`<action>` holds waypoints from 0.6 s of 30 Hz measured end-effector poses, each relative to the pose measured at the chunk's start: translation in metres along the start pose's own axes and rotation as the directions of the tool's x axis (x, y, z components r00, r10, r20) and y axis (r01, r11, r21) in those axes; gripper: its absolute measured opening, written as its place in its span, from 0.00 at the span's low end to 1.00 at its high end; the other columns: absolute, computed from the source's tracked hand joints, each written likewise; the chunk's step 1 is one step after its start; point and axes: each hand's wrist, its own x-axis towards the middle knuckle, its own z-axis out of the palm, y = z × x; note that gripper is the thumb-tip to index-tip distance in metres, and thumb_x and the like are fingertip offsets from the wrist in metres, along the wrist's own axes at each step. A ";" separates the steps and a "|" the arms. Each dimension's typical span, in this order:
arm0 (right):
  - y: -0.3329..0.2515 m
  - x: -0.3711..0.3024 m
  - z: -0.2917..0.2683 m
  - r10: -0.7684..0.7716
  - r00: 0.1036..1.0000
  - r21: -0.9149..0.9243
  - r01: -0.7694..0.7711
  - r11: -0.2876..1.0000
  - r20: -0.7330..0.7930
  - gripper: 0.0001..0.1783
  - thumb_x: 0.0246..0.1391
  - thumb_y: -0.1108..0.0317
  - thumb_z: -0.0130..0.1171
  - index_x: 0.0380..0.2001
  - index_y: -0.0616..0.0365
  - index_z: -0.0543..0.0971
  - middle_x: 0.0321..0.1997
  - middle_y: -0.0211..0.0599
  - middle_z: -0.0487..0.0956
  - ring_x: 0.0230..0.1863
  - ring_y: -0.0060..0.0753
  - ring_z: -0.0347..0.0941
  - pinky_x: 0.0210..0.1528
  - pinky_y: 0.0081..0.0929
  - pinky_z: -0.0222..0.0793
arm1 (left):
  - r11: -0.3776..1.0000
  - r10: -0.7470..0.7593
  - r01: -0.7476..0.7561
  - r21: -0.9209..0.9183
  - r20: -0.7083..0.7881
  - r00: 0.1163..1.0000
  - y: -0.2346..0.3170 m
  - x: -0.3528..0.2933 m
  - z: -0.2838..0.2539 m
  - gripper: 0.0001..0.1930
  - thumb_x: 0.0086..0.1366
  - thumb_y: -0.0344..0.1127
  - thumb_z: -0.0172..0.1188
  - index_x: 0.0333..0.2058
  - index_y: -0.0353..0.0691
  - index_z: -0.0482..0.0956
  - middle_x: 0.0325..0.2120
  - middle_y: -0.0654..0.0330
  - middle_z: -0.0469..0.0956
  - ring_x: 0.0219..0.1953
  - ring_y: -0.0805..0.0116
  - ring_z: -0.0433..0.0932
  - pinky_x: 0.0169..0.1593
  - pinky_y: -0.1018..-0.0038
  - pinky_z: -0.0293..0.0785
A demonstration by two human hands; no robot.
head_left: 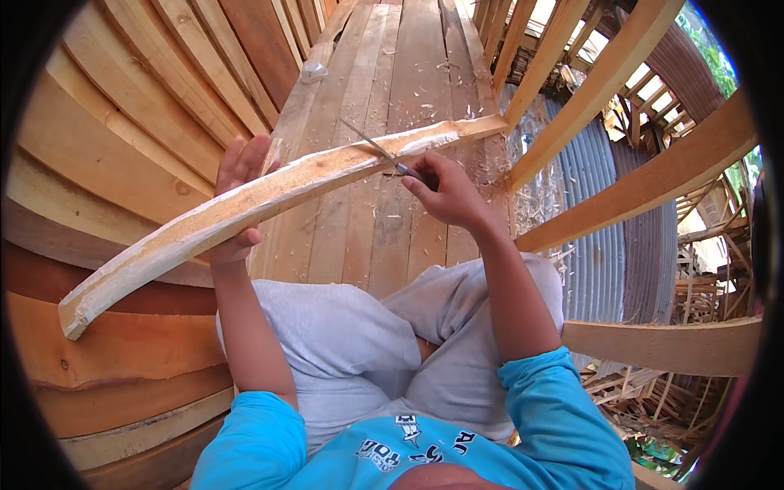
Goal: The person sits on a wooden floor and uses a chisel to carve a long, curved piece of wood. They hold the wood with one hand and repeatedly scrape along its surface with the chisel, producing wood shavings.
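A long, slightly bent length of wood (314, 170) slants across in front of me, from low at the left to higher at the right. Its upper face is tan and rough, with whitish edges. My left hand (239, 163) holds it from beneath, the fingers up along its far side and the thumb at its near side; the palm is hidden. Closed round a handle is my right hand (445, 189), gripping a knife (371, 143). The thin blade points up and left, lying across the wood right of its middle. Whether the edge bites into the wood I cannot tell.
Below the wood runs a plank floor (367, 237) strewn with shavings. A small clear object (314, 72) lies at its far left. Board walling (122, 155) rises on the left; spaced wooden slats (637, 196) stand on the right, with corrugated metal sheets (592, 237) beyond.
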 end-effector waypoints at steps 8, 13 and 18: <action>-0.031 0.000 0.021 0.340 0.940 -0.246 -0.332 0.911 -0.007 0.31 0.67 0.47 0.43 0.25 0.65 0.78 0.28 0.59 0.79 0.34 0.59 0.77 0.38 0.48 0.70 | 0.965 0.167 -0.222 -0.139 -0.325 0.931 -0.035 0.010 0.042 0.18 0.52 0.33 0.64 0.35 0.52 0.61 0.32 0.68 0.67 0.45 0.68 0.68 0.73 0.50 0.47; -0.056 0.008 0.050 0.188 0.936 -0.388 -0.298 0.872 -0.297 0.34 0.67 0.53 0.37 0.16 0.64 0.79 0.20 0.60 0.77 0.26 0.63 0.76 0.34 0.56 0.71 | 0.958 0.193 -0.264 -0.115 -0.422 0.886 -0.028 0.016 0.057 0.17 0.49 0.32 0.60 0.31 0.51 0.59 0.25 0.69 0.62 0.35 0.73 0.66 0.66 0.57 0.55; -0.011 0.022 0.042 0.029 0.863 -0.472 -0.304 0.827 -0.505 0.32 0.65 0.58 0.38 0.11 0.63 0.78 0.15 0.57 0.76 0.21 0.61 0.76 0.29 0.55 0.72 | 0.943 0.177 -0.271 -0.192 -0.401 0.899 -0.027 0.023 0.061 0.18 0.46 0.33 0.61 0.31 0.51 0.59 0.23 0.68 0.61 0.33 0.73 0.65 0.57 0.65 0.56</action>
